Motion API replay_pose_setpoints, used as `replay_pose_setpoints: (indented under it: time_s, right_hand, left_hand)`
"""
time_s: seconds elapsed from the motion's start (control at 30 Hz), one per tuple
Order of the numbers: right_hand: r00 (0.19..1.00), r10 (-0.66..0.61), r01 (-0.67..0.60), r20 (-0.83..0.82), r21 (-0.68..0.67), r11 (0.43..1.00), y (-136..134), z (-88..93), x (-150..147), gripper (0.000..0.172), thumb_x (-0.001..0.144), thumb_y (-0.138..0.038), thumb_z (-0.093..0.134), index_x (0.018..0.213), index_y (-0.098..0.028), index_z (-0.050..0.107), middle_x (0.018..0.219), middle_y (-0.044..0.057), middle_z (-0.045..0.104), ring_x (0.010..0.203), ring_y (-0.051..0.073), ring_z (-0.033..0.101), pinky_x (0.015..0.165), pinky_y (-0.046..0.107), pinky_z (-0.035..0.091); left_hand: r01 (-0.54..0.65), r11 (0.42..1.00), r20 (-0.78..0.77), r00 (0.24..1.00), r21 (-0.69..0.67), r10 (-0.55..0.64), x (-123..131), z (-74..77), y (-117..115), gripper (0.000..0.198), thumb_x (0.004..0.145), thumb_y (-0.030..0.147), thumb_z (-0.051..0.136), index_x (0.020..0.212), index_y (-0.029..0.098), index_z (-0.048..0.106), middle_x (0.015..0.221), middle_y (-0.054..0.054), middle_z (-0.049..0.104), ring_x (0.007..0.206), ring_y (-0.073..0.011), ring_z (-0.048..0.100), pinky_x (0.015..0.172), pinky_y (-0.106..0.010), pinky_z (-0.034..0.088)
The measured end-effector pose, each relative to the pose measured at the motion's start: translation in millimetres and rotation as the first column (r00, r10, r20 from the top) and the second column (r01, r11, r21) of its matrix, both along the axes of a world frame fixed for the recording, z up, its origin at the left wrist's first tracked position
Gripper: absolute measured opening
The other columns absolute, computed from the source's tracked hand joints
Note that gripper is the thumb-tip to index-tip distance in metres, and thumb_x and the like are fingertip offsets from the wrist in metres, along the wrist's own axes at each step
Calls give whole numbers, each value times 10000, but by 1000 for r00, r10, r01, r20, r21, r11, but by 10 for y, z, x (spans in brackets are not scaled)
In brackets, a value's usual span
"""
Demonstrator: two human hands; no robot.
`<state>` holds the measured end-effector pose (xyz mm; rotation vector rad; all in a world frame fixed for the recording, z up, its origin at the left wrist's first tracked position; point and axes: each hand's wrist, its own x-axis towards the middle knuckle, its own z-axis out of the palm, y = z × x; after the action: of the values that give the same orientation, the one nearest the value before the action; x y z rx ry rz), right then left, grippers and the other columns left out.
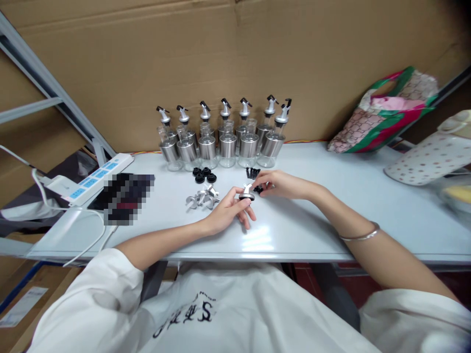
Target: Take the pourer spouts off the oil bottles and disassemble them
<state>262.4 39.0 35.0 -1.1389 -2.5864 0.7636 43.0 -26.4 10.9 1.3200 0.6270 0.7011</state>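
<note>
My left hand (pixel 235 210) grips a silver bottle pourer (pixel 247 195) with a black stopper at its base, held just above the table. Close by on the right, my right hand (pixel 274 185) has its fingertips pinched together beside the pourer's tip; whatever lies between them is too small to make out. Several small black levers (pixel 253 172) lie behind and partly under that hand. To the left of the hands are several black stoppers (pixel 199 177) in a cluster and a pile of silver pourer tops (pixel 202 197).
Glass bottles with steel sleeves (pixel 228 145) stand in rows at the back, some fitted with pourers. On the left are a power strip (pixel 101 177), a white cable (pixel 101 233) and a blurred-out dark item (pixel 127 198). A patterned bag (pixel 382 113) and dotted white container (pixel 430 154) are at right.
</note>
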Motion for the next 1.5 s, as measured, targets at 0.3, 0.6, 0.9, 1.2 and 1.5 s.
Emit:
replay_pose_setpoints:
  time_s: [0.3,0.6,0.9,1.2,1.5]
  right_hand:
    - [1000,-17,17,-1,53,998,4,-17,-19,263,779,-291,571,974,-179,708,863,62,593,686,140,541,661,268,447]
    - [1000,-17,17,7,80,997,-2,-28,-54,252,777,-260,561,969,-169,697,882,74,605,687,147,552,654,268,450]
    - [998,-19,13,59,97,995,-16,-9,-53,299,780,-233,527,1010,-126,685,889,93,615,690,158,564,672,282,456]
    - [998,-20,14,58,102,995,-13,-16,-35,285,775,-220,530,1010,-162,681,886,76,619,684,149,561,663,268,457]
    - [999,-10,5,46,104,995,-4,-27,-61,260,788,-242,541,976,-145,693,894,91,626,725,172,573,670,277,447]
  left_hand:
    - [-5,1000,3,1000,-10,5,1,28,-11,441,795,567,557,926,208,339,678,9,671,467,-123,621,504,-223,395]
    - [-2,1000,8,1000,-11,2,3,13,-3,437,798,560,558,927,209,331,680,10,674,463,-122,621,501,-221,392]
    - [-1,1000,5,1000,-6,1,6,7,-6,419,812,546,546,926,209,325,688,5,673,468,-123,623,505,-221,393]
    - [-4,1000,2,1000,-2,4,6,9,-3,432,799,559,553,928,210,333,681,11,670,467,-119,619,505,-221,394]
    - [-3,1000,6,1000,-6,3,3,-6,-2,429,803,554,553,931,210,332,685,5,673,468,-126,623,505,-223,396]
